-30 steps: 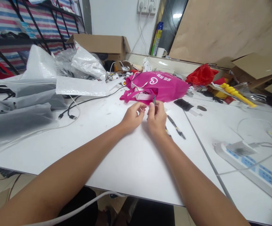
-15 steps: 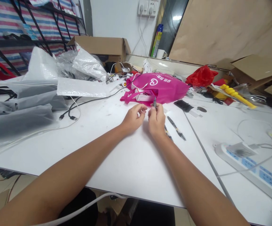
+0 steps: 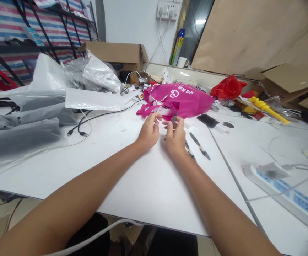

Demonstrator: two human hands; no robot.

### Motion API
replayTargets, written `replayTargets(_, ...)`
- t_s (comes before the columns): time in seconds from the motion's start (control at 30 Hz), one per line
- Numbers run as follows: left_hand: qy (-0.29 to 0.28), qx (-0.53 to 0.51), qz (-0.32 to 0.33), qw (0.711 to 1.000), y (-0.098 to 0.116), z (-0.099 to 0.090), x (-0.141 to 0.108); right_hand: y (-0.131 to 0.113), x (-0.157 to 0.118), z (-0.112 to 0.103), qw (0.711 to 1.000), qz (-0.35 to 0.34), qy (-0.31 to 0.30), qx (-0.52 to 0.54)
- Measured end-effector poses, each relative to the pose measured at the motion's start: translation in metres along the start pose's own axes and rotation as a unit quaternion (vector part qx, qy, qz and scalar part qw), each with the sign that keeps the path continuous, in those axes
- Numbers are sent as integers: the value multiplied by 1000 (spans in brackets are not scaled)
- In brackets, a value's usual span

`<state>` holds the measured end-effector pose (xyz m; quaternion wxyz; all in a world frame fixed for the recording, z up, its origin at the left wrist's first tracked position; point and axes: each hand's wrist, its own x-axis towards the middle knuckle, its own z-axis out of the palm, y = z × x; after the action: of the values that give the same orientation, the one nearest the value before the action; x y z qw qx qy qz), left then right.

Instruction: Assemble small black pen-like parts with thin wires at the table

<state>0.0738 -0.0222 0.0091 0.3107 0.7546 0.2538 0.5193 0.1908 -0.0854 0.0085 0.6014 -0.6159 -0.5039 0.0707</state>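
My right hand (image 3: 176, 138) holds a dark grey pen (image 3: 174, 117) between thumb and fingers, its upper end leaning right. Part of the pen is hidden by the fingers, and a dark tip shows below them. Just to the left, my left hand (image 3: 149, 133) is raised with thumb and fingers apart and nothing in it; a small gap separates it from my right hand. Two similar dark pens lie on the white table to the right: one pen (image 3: 200, 146) in full view, the other pen (image 3: 190, 151) partly covered by my right wrist.
Behind my hands lies a pink bag (image 3: 188, 99). Black cables (image 3: 83, 133) and grey plastic bags (image 3: 23, 124) lie on the left. A black flat piece (image 3: 207, 120), a yellow twisted item (image 3: 268, 108) and a power strip (image 3: 284, 186) are on the right.
My left hand has turned more upright and its fingers have spread. In my right hand the pen has tilted to the right and the fingers have loosened and shifted.
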Motion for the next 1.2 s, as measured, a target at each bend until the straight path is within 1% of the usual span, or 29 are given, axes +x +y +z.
replayTargets(0.07,14,2,-7,1000,1,-1,1,3,-1,1,1000,5,-16,-4)
replayTargets(0.1,12,-4,-14,1000,2,-1,1,4,-1,2,1000,8,-27,-12)
replayTargets(0.2,-12,-45,-32,998,6,0,1,5,-4,4,996,15,-75,-43)
replayTargets(0.27,-23,-82,-49,995,8,2,2,5,-6,6,994,4,-103,-47)
replayTargets(0.3,-26,-101,-59,993,8,2,2,4,-7,7,993,-5,-108,-40)
replayTargets(0.4,-27,-144,-84,986,8,4,3,4,-9,10,994,-27,-105,-16)
replayTargets(0.47,-22,-159,-96,982,7,4,4,5,-9,11,994,-26,-108,-6)
replayTargets(0.57,2,-186,-129,974,6,3,6,6,-9,13,993,3,-121,-1)
replayTargets(0.67,21,-240,-188,952,5,2,8,7,-8,15,990,35,-139,-6)
replayTargets(0.77,20,-264,-227,937,3,2,8,8,-7,17,990,32,-136,-2)
replayTargets(1.03,14,-295,-275,915,3,-1,10,17,-5,21,987,39,-147,43)
replayTargets(1.2,4,-306,-286,908,2,-2,10,24,-5,23,987,40,-147,58)
